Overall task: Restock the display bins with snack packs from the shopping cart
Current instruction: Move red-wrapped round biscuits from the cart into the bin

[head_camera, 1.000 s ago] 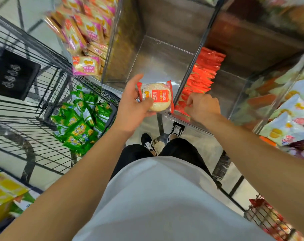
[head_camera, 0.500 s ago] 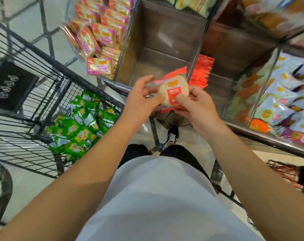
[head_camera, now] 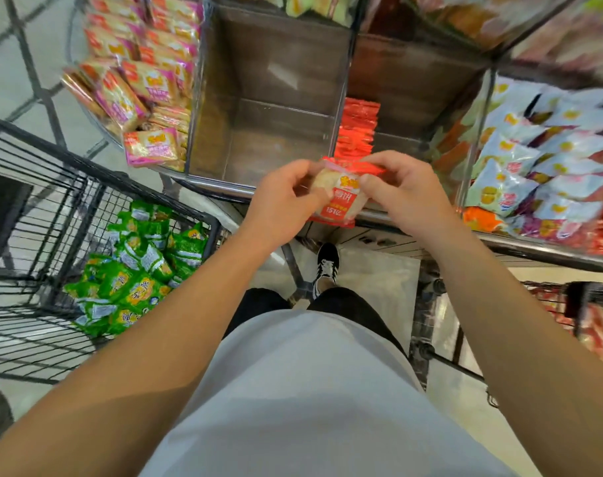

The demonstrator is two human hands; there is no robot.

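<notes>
A shop: snack-filled display bins (head_camera: 327, 108) beside a wire shopping cart (head_camera: 52, 201).

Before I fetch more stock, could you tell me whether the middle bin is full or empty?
Empty: the middle bin shows only its bare floor and walls, with no packs inside, unlike the stocked bins beside it.

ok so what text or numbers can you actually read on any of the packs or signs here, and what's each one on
"15亿": red label of the red-and-clear snack pack that the left hand and right hand pinch between them.
Larger characters above it on that label: too blurred to read.
Green packs in the shopping cart: yellow print, unreadable.
Pink packs, white packs, red packs in the bins: too blurred.
</notes>
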